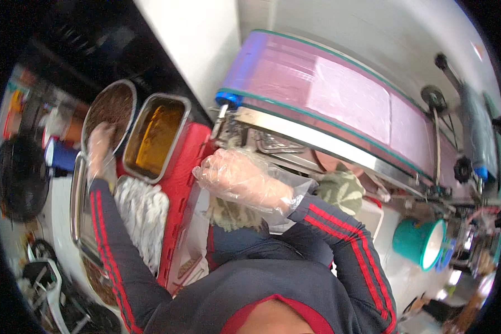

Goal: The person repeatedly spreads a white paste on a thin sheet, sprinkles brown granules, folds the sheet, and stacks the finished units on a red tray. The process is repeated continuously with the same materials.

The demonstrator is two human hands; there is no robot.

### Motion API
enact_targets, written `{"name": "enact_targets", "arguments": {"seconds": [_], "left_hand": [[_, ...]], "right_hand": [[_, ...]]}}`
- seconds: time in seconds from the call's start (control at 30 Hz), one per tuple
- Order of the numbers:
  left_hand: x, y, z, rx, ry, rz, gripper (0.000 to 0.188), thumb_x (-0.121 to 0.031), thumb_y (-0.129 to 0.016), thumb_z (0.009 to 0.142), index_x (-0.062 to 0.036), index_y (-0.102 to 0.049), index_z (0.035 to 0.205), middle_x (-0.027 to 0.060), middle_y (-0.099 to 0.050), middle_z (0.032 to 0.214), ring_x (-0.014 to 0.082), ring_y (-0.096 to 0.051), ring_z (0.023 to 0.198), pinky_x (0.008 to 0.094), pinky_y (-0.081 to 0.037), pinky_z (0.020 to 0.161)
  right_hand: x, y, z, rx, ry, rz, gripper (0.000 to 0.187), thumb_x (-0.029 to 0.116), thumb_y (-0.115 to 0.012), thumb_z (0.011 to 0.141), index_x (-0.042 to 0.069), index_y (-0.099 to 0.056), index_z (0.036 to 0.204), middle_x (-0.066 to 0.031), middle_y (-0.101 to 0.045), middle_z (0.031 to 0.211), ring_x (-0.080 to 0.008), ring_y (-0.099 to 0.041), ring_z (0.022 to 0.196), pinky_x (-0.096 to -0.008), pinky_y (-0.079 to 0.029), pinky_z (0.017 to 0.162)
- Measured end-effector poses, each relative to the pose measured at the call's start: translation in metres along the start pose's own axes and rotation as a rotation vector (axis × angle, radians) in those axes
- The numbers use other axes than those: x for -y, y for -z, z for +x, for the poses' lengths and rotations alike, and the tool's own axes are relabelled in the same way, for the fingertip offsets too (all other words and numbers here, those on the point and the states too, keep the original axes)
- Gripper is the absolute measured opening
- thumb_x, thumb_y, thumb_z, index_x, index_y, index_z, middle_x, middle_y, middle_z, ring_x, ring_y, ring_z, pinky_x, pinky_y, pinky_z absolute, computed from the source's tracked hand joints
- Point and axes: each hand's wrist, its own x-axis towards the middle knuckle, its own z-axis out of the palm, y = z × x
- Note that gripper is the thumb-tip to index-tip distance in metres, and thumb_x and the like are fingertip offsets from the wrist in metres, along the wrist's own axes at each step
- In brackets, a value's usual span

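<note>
My left hand [100, 146], in a clear plastic glove, reaches into a round metal bowl [132, 92] of dark brown, crumbly stuff [112, 103]. Its fingertips are at the near part of the heap, and their shape is too unclear to read. Right beside the bowl stands a rectangular metal pan [185, 111] with a yellow-brown liquid [158, 136]. In front of my body, my right hand [231, 171] wears a loose clear plastic glove too. Its fingers are curled into a fist, and whatever they may hold is hidden.
A red surface [179, 153] lies beside the pan, with a tray of whitish, strip-like pieces [145, 203] near my left forearm. Ahead is a machine with a pink belt [350, 92] and a metal edge. A teal bucket [414, 242] stands at the right.
</note>
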Motion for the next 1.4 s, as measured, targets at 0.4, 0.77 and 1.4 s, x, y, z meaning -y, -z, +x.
{"name": "enact_targets", "arguments": {"seconds": [0.4,0.77,1.4], "left_hand": [[-0.441,0.056,-0.037,0.097,-0.529,-0.938,0.037,-0.024,-0.062,0.101,-0.0005,-0.066,0.129,0.0174,-0.070,0.125,0.0323,-0.066,0.118,0.0414,-0.049,0.107],[-0.723,-0.063,-0.113,0.169,-1.215,-0.618,0.026,-0.022,-0.055,0.099,-0.0056,-0.073,0.109,0.0222,-0.072,0.109,0.0403,-0.069,0.103,0.0456,-0.056,0.088],[-0.593,-0.045,0.067,-0.088,-0.389,-0.651,0.038,-0.039,-0.066,0.095,-0.0050,-0.074,0.109,0.0200,-0.073,0.111,0.0387,-0.071,0.100,0.0490,-0.055,0.088]], "right_hand": [[-0.030,0.085,-0.118,-0.147,-0.433,0.043,0.022,0.013,-0.073,0.087,0.005,-0.069,0.107,-0.0147,-0.066,0.100,-0.0374,-0.063,0.094,-0.0464,-0.052,0.081],[-0.036,0.168,-0.177,-0.180,-0.828,-0.100,0.018,0.022,-0.068,0.093,0.005,-0.072,0.100,-0.0153,-0.069,0.100,-0.0353,-0.067,0.095,-0.0453,-0.055,0.084],[-0.298,0.248,-0.176,-0.165,-1.345,-0.554,0.026,0.021,-0.069,0.080,-0.001,-0.076,0.091,-0.0282,-0.072,0.097,-0.0450,-0.070,0.097,-0.0493,-0.055,0.088]]}}
